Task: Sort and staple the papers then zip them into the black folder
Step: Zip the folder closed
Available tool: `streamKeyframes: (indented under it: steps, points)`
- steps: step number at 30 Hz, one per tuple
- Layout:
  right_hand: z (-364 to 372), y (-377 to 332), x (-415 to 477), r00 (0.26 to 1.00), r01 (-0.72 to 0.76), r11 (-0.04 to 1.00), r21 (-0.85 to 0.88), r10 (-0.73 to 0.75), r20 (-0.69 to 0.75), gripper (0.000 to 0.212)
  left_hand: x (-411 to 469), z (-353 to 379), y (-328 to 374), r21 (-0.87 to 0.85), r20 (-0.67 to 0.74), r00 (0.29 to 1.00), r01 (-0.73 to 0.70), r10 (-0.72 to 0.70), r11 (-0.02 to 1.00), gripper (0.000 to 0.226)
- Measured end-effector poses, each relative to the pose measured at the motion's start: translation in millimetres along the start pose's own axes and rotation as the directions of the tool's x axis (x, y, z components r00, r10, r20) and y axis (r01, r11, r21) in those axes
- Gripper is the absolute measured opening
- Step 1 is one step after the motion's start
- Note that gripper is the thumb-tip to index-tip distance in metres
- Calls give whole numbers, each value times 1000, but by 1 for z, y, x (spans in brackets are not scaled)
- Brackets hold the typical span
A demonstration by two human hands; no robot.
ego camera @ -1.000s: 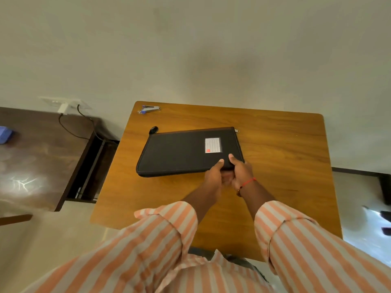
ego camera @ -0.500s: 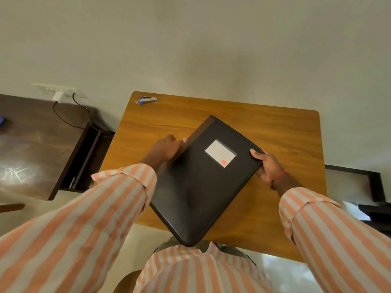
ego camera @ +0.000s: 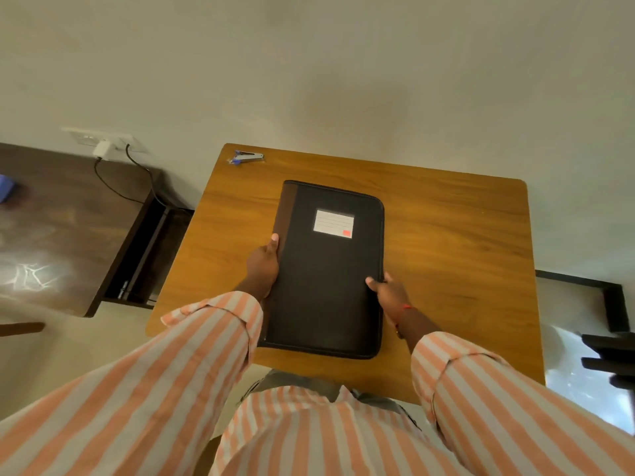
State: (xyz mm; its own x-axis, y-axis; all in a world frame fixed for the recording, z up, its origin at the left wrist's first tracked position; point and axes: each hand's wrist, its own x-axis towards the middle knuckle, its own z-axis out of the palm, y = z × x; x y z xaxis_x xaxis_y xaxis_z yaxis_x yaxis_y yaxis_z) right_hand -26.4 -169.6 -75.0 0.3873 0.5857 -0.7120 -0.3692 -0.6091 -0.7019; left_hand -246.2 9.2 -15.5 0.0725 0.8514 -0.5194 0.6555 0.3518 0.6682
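The black folder [ego camera: 326, 280] lies flat and closed on the wooden table [ego camera: 457, 242], its long side running away from me, a white label with a red mark near its far end. My left hand [ego camera: 263, 266] grips its left, brown-edged side, thumb on the cover. My right hand [ego camera: 390, 292] holds the right edge, thumb on top. A small blue and silver stapler [ego camera: 248, 157] sits at the table's far left corner. No papers are visible.
A dark wooden desk [ego camera: 62, 231] stands to the left with a gap between it and the table. A wall socket with a white plug and black cable [ego camera: 103, 147] is behind it. Dark furniture [ego camera: 608, 352] shows at the right edge.
The folder has turned from lying sideways, through a diagonal, to lengthwise in front of me. My hands moved from its near edge to its left and right sides.
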Motion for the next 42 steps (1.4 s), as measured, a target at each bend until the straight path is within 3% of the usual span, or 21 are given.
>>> streamKeyframes:
  steps: [2,6,10,17,22,33,42]
  points:
    - [20,-13,-10,1000,2,990,-141,-1,9,50,12,-15,-3,16,-19,999,-41,41,999,75]
    - [59,-42,-12,1000,7,961,-276,-7,0,44,52,-54,-21,22,34,996,-78,77,997,53]
    - [115,-61,5,998,-2,937,-348,-21,-65,44,89,-101,-41,-43,169,986,-6,13,999,27]
    - [205,-70,28,987,-54,933,-355,-5,-163,41,153,-153,-71,52,138,989,39,-46,998,17]
    - [239,-68,40,981,-37,932,-360,-34,-189,39,185,-169,-80,137,90,991,85,-98,987,36]
    - [273,-73,50,966,-21,916,-400,-85,-245,38,207,-188,-91,183,63,998,1,-13,983,33]
    - [284,-73,52,940,-53,811,-583,-157,-304,29,206,-194,-93,289,57,998,-53,38,956,37]
